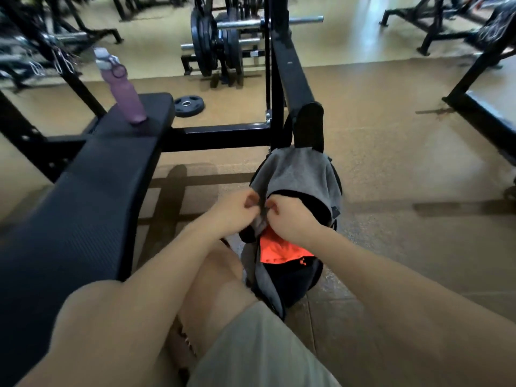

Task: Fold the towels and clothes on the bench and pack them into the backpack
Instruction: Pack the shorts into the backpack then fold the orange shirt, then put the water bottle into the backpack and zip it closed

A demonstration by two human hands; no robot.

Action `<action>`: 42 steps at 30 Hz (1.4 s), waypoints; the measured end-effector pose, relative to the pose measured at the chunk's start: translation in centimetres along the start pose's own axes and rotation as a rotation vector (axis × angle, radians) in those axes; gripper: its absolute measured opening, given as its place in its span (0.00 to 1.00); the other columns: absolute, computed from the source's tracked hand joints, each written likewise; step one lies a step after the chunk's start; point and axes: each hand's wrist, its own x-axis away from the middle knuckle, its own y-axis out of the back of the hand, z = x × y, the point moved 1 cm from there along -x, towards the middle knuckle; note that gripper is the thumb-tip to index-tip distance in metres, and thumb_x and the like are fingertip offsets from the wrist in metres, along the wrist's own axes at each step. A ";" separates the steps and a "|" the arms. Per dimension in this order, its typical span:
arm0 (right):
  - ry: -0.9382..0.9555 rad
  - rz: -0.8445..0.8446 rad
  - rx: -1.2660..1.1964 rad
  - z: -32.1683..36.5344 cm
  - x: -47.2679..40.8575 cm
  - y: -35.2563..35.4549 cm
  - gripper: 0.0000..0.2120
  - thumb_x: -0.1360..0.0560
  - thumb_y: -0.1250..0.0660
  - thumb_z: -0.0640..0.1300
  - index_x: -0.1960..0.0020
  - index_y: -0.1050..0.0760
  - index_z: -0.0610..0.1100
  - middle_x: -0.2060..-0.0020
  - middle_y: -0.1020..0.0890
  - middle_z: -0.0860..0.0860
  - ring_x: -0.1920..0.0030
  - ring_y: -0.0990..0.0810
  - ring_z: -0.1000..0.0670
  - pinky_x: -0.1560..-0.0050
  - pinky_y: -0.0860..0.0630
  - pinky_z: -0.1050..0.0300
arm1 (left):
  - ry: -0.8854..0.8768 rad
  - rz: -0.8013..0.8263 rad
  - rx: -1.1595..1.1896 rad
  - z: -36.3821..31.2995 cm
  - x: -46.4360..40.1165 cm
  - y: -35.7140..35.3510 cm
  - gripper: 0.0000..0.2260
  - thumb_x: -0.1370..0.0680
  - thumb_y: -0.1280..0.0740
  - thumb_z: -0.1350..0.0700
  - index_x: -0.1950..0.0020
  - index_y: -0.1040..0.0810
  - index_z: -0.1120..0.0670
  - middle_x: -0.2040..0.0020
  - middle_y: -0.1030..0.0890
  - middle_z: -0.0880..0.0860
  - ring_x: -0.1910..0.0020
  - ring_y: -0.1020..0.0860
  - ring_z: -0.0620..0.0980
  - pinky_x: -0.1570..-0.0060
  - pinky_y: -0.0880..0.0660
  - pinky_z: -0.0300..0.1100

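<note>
Backpack [290, 272] interior mostly hidden; both hands' fingertips blurred.

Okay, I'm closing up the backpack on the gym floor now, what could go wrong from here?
1. Orange cloth bulges out of the backpack opening just below where the left hand and right hand pinch; it may snag as the bag closes.
2. The purple bottle stands upright on the bench, apart from the bag; it may get left behind or knocked over.
</note>
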 end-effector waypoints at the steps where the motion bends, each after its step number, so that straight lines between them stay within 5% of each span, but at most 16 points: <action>1: 0.008 -0.011 -0.039 0.9 0.5 0.8 0.13 0.22 0.41 0.40 0.44 0.20 0.41 0.48 0.17 0.43 0.46 0.20 0.42 0.44 0.23 0.48 | -0.015 -0.043 0.015 -0.2 0.7 1.0 0.14 0.19 0.35 0.56 0.33 0.23 0.52 0.39 0.20 0.51 0.42 0.23 0.50 0.43 0.26 0.44; 5: 0.029 -0.021 -0.087 3.7 2.2 3.1 0.14 0.20 0.42 0.40 0.41 0.20 0.41 0.48 0.16 0.44 0.52 0.21 0.45 0.51 0.26 0.53 | -0.035 -0.131 0.082 -0.5 2.9 3.3 0.15 0.18 0.35 0.55 0.32 0.24 0.51 0.40 0.20 0.51 0.45 0.22 0.49 0.54 0.26 0.38; 8: 0.012 0.011 -0.107 4.7 2.8 3.6 0.13 0.21 0.41 0.38 0.45 0.19 0.38 0.53 0.16 0.41 0.54 0.19 0.41 0.54 0.22 0.48 | -0.054 -0.141 0.099 -0.4 4.0 3.8 0.16 0.18 0.35 0.54 0.30 0.25 0.52 0.39 0.21 0.51 0.45 0.23 0.48 0.59 0.31 0.32; 13: -0.027 -0.001 -0.185 5.6 2.4 2.9 0.12 0.22 0.40 0.38 0.46 0.18 0.40 0.57 0.17 0.47 0.59 0.21 0.49 0.56 0.23 0.55 | -0.048 -0.189 0.072 1.1 4.9 4.2 0.15 0.18 0.34 0.56 0.31 0.25 0.53 0.38 0.21 0.53 0.43 0.23 0.48 0.49 0.28 0.40; 16: -0.049 0.005 -0.234 6.7 1.0 2.7 0.12 0.24 0.40 0.40 0.49 0.18 0.40 0.59 0.16 0.46 0.56 0.19 0.45 0.47 0.20 0.48 | -0.031 -0.214 0.056 2.3 5.9 5.0 0.15 0.18 0.34 0.57 0.31 0.25 0.53 0.38 0.22 0.52 0.43 0.23 0.48 0.46 0.25 0.43; 18: -0.051 0.047 -0.308 7.7 -0.3 2.9 0.12 0.25 0.40 0.39 0.50 0.19 0.37 0.59 0.16 0.41 0.57 0.19 0.40 0.50 0.19 0.45 | -0.017 -0.230 0.036 3.2 6.3 6.0 0.16 0.19 0.34 0.56 0.30 0.26 0.52 0.38 0.22 0.52 0.42 0.23 0.49 0.41 0.22 0.50; 25: 0.026 0.202 -0.242 12.2 -5.2 4.1 0.07 0.24 0.33 0.44 0.47 0.21 0.45 0.51 0.17 0.42 0.57 0.19 0.46 0.56 0.20 0.51 | 0.125 -0.306 0.061 6.1 4.9 9.7 0.14 0.20 0.34 0.54 0.35 0.24 0.52 0.39 0.20 0.53 0.40 0.22 0.54 0.37 0.24 0.52; 30: 0.073 0.199 -0.212 14.1 -8.3 2.6 0.19 0.23 0.31 0.48 0.34 0.28 0.45 0.41 0.22 0.46 0.44 0.22 0.47 0.42 0.22 0.49 | 0.212 -0.351 0.134 8.1 3.3 11.1 0.11 0.19 0.34 0.56 0.37 0.23 0.53 0.42 0.20 0.53 0.41 0.22 0.55 0.37 0.24 0.53; 34: 0.079 0.150 -0.236 15.8 -12.9 -1.1 0.30 0.22 0.31 0.48 0.24 0.36 0.46 0.32 0.27 0.46 0.37 0.26 0.47 0.46 0.30 0.57 | 0.260 -0.442 0.217 11.1 0.5 12.0 0.09 0.19 0.34 0.56 0.39 0.24 0.51 0.44 0.21 0.51 0.43 0.22 0.52 0.40 0.23 0.52; 42: 0.094 0.165 -0.442 19.2 -27.3 -10.2 0.38 0.24 0.29 0.53 0.20 0.44 0.47 0.29 0.29 0.45 0.33 0.27 0.47 0.47 0.29 0.58 | 0.382 -0.617 0.276 20.4 -10.0 13.0 0.21 0.21 0.31 0.54 0.29 0.30 0.50 0.34 0.24 0.52 0.36 0.24 0.53 0.36 0.25 0.55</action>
